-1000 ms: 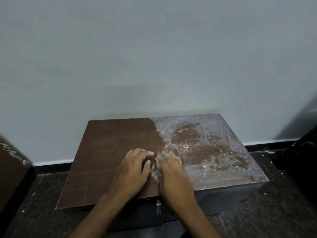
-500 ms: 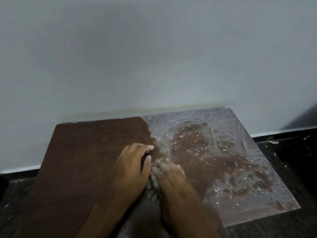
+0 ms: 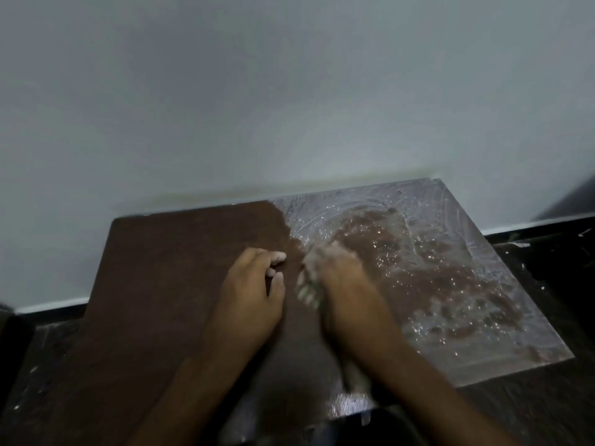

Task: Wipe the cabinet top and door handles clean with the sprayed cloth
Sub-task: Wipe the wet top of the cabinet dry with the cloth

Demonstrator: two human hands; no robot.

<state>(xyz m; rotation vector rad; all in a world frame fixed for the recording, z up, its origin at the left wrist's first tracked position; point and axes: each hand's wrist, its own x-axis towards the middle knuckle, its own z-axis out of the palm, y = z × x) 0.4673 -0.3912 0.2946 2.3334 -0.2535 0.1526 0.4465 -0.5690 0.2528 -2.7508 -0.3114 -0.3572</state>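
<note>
While the right hand (image 3: pixel 338 278) sits at the border between the bare brown half and the filmed half of the cabinet top (image 3: pixel 167 284), the step in hand looks like scrubbing that border leftward-to-rightward through the residue. The right hand is blurred; a pale wad, probably the cloth (image 3: pixel 307 284), shows at its thumb side and appears to be grasped in curled fingers, though the blur makes this only a fair reading. The left hand (image 3: pixel 254 291) lies palm down on the bare wood just beside it, fingers loosely bent, holding nothing, apparently bracing.

To do the step well, my judgement: keep the cloth flat and pressed, work in overlapping strokes from the clean edge into the whitish film (image 3: pixel 450 268), and push residue toward the right or near edge, not back onto the wiped wood. Refold the cloth when it loads up. Keep the left hand on the wiped side only, since its fingertips look dusted.

Task progress: roughly the left half reads clean, the right half is filmed and speckled. Door handles are not in view, so not yet judged.

Count: hands, two. Cloth, one. Cabinet top, one. Wall (image 3: pixel 289 91), one, behind the cabinet. Dark floor (image 3: pixel 553 397), flecked with white, around it.
</note>
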